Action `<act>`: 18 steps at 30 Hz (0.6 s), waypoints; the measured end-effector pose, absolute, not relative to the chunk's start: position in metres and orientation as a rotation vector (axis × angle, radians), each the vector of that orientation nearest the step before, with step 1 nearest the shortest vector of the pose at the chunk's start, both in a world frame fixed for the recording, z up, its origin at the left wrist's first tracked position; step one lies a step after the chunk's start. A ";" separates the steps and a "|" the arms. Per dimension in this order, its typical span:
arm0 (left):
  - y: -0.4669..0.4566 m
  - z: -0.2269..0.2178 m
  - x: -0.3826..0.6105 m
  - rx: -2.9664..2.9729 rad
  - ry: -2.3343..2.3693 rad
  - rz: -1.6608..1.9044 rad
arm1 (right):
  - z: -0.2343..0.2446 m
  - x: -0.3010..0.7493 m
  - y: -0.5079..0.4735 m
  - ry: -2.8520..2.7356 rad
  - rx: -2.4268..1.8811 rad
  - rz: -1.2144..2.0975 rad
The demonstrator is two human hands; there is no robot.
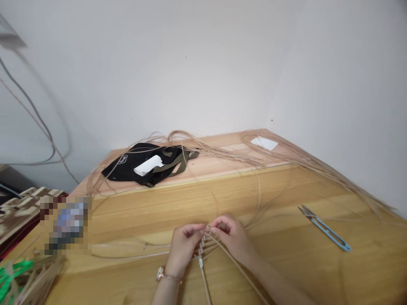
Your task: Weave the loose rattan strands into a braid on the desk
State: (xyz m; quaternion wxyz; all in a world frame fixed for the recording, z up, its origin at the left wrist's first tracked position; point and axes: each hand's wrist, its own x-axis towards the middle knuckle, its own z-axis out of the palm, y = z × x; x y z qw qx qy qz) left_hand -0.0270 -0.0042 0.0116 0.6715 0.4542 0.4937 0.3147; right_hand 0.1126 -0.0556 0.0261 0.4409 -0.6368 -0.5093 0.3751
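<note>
Over the wooden table (286,262), seen from the head view, the left hand (183,250) and right hand (230,237) pinch narrowly at the top of a knotted cane plait (201,250), which runs toward the person between them. Thread snips (324,228) lie well off to the right.

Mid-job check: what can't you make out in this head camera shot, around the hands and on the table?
Head view:
The knotted strands between the left hand and right hand: fingers hide the working point.
The pixelated patch: blurred, unidentifiable.
The green bundle: cut off by the bottom-left corner.
The black pouch: logo too small to read.
</note>
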 end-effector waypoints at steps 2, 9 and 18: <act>-0.004 0.012 -0.027 1.016 1.102 0.717 | 0.028 0.113 -0.056 -1.306 -1.615 0.901; -0.006 0.013 -0.026 1.064 1.079 0.728 | 0.025 0.112 -0.058 -1.468 -1.651 0.950; -0.006 0.014 -0.027 1.086 1.071 0.720 | 0.021 0.115 -0.058 -1.746 -1.577 0.951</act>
